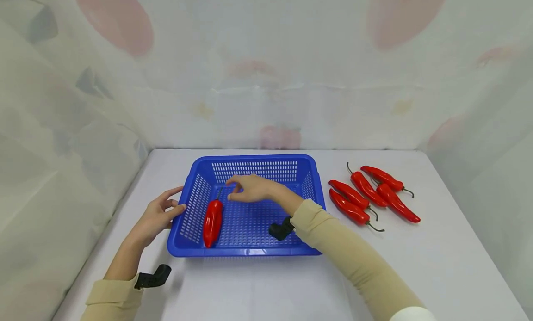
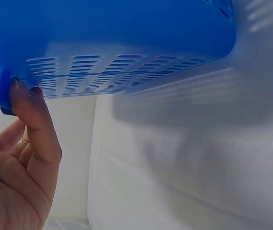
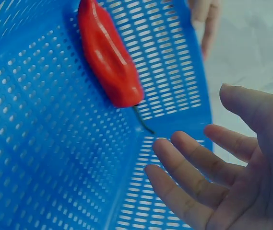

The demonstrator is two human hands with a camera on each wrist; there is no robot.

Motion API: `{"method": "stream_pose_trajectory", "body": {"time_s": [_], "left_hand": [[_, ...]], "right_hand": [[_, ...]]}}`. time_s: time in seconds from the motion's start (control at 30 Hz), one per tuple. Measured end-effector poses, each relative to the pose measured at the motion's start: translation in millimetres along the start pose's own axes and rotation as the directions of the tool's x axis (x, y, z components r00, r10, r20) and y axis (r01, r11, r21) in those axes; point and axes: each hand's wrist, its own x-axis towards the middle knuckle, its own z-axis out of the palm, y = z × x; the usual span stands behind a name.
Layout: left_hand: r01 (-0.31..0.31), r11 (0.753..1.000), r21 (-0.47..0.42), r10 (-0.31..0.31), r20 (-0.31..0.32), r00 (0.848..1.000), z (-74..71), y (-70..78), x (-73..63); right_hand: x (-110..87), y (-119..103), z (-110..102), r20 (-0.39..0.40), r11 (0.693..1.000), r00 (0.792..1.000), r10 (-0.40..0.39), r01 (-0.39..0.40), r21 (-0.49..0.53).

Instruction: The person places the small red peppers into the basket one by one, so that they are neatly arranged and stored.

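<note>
Blue plastic, slotted all over: the basket (image 1: 245, 166) sits on the table (image 1: 258, 288) toward its left half, set back from the near edge. One red pepper (image 1: 213, 222) lies inside it on the basket floor, along the left wall, its stem end pointing to the far wall and its tip toward the near left corner.

My right hand (image 1: 250, 188) hovers over the inside of the basket, just beyond the pepper's stem. Its fingers are spread and loosely bent, and it holds nothing; in the right wrist view the palm is open with the pepper (image 3: 108, 55) lying clear of the fingers (image 3: 184, 163).

My left hand (image 1: 160, 214) is outside the basket, at its left wall. The fingers are fairly straight and relaxed, their tips touching the wall near the rim. In the left wrist view a fingertip (image 2: 18, 88) presses against the lower edge of the basket (image 2: 126, 28); nothing is gripped.

Four more red peppers (image 1: 370, 194) lie in a loose group on the table to the right of the basket, near the far right corner, well apart from both hands. They lie slantwise, some touching one another, with their thin stems mostly toward the right.

Behind the table hangs a pale patterned sheet (image 1: 266, 71).
</note>
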Motion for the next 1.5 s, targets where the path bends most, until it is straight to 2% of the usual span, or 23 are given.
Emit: {"method": "stream_pose_trajectory", "body": {"time_s": [0.17,0.3,0.5,0.83,1.03,1.3,1.5], "left_hand": [[-0.002,1.0,-0.007,0.002,0.003,1.0,-0.8,-0.3,-0.1],[-0.005,1.0,-0.009,0.005,0.005,1.0,-0.6,-0.5,0.6],[-0.015,1.0,-0.012,0.015,0.008,1.0,-0.5,-0.4,1.7],[-0.016,1.0,-0.017,0.016,0.007,1.0,-0.2,-0.4,1.3],[-0.015,1.0,-0.024,0.015,0.006,1.0,0.6,-0.6,0.5],[-0.018,1.0,-0.012,0.018,-0.002,1.0,1.4,0.8,-0.5],[-0.018,1.0,-0.013,0.018,-0.006,1.0,3.4,1.9,0.0]], "right_hand": [[-11.5,-5,-10,-0.052,0.999,0.998,-0.047,0.046,-0.016],[-22.0,-2,-16,-0.098,0.998,0.993,-0.06,0.062,0.014],[-39.3,8,-25,-0.199,0.995,0.977,-0.083,0.093,0.041],[-71.5,25,-33,-0.363,0.992,0.928,-0.078,0.107,0.06],[-93.5,40,-32,-0.431,0.989,0.901,-0.053,0.107,0.103],[-120.0,65,-27,-0.53,0.986,0.848,-0.011,0.096,0.134],[-143.2,81,-25,-0.568,0.983,0.822,0.043,0.067,0.172]]}}
